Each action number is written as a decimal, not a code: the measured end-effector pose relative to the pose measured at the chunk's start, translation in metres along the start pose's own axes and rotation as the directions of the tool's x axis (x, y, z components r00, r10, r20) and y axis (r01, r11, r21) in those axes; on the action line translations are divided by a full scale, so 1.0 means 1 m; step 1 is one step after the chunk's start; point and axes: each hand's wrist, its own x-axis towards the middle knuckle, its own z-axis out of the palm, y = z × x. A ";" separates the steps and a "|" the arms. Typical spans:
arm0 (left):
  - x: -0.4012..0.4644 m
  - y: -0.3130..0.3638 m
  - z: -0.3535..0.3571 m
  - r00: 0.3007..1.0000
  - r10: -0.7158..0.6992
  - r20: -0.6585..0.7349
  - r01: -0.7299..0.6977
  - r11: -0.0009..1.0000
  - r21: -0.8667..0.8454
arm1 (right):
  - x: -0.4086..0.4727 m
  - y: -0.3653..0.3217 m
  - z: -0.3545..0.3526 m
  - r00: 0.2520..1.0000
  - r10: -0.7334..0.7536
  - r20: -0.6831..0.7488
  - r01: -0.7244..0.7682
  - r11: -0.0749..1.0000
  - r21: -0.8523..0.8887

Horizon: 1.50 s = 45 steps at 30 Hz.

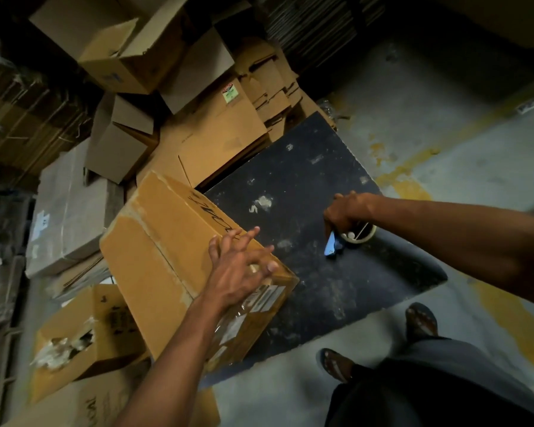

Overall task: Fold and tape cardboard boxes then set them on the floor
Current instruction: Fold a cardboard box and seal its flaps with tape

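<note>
My left hand lies flat and open on the box. My right hand grips the tape roll on the dark tabletop, right of the box.

Your picture is dim. The corners fall off into black, most of all at the top and far left. The brightest spot is the brown box in the middle. Your left hand looks smeared and blurry at the fingers. Your right arm is fuzzy too. Straight lines bend near the edges.
</note>
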 end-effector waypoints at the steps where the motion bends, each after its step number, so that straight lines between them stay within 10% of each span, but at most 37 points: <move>1: -0.001 -0.005 0.005 0.995 -0.032 -0.093 0.022 0.994 -0.109 | 0.000 -0.001 0.002 1.000 0.015 0.001 -0.015 1.000 0.010; 8: -0.002 -0.038 0.021 0.952 -0.106 -0.286 0.064 0.986 -0.152 | -0.003 -0.051 -0.002 0.949 -0.052 -0.310 0.090 0.990 0.111; 11: 0.001 -0.039 0.029 0.948 -0.098 -0.301 0.058 0.988 -0.142 | -0.001 -0.100 -0.002 0.876 -0.226 -0.425 0.453 0.687 0.568; 14: 0.003 -0.039 0.033 0.939 -0.107 -0.326 0.057 0.986 -0.158 | 0.001 -0.136 0.023 0.817 -0.255 -0.518 0.572 0.476 0.668; 22: 0.017 -0.045 0.034 0.908 -0.069 -0.413 0.037 0.996 -0.086 | 0.008 -0.132 0.077 0.861 0.014 -0.508 0.430 0.515 0.742; 33: 0.095 -0.053 -0.001 0.896 -0.187 -0.404 0.119 0.975 -0.188 | -0.011 -0.148 0.035 0.689 0.458 -0.561 0.509 0.244 0.825; 45: 0.123 -0.049 -0.006 0.870 -0.252 -0.423 0.153 0.955 -0.254 | 0.035 -0.181 0.008 0.542 0.641 -0.544 0.511 0.264 0.818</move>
